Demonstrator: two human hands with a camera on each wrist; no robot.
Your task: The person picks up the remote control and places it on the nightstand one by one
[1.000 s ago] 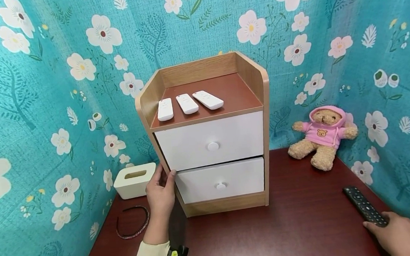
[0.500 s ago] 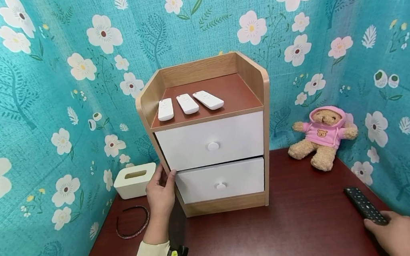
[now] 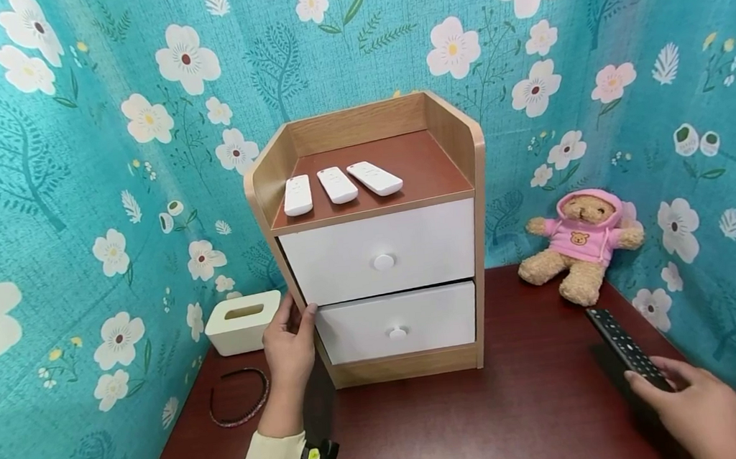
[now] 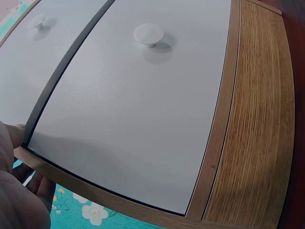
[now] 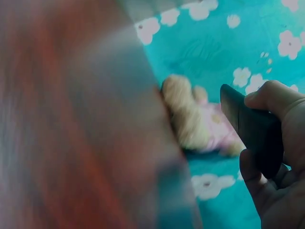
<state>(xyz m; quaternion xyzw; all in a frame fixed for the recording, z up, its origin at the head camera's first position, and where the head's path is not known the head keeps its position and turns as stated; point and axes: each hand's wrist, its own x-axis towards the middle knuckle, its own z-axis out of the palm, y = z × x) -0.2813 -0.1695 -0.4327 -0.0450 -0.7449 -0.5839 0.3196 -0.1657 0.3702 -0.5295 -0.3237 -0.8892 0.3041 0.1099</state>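
Observation:
My left hand (image 3: 290, 358) grips the left edge of a small wooden cabinet (image 3: 408, 367). Its thumb lies on the front edge by the gap between two white drawers, and in the left wrist view the fingers reach round the outer side. The upper drawer (image 3: 344, 260) and lower drawer (image 3: 356, 331) each have a round white knob. At the right, my right hand (image 3: 703, 405) holds a black remote control (image 3: 627, 346) by its near end, tilted above the table. The right wrist view has the thumb on one side of the remote control (image 5: 259, 129) and fingers on the other.
Three white remote controls (image 3: 337, 186) lie on the cabinet's top. A white tissue box (image 3: 240, 333) and a dark headband (image 3: 265, 389) are on the left of the table (image 3: 423, 434). At the back right sits a teddy bear (image 3: 579, 242) in a pink hoodie. Floral curtain (image 3: 355, 65) surrounds the table.
My right hand has moved up and to the left with the black remote control, which now stands higher over the table. The left hand keeps its place on the cabinet.

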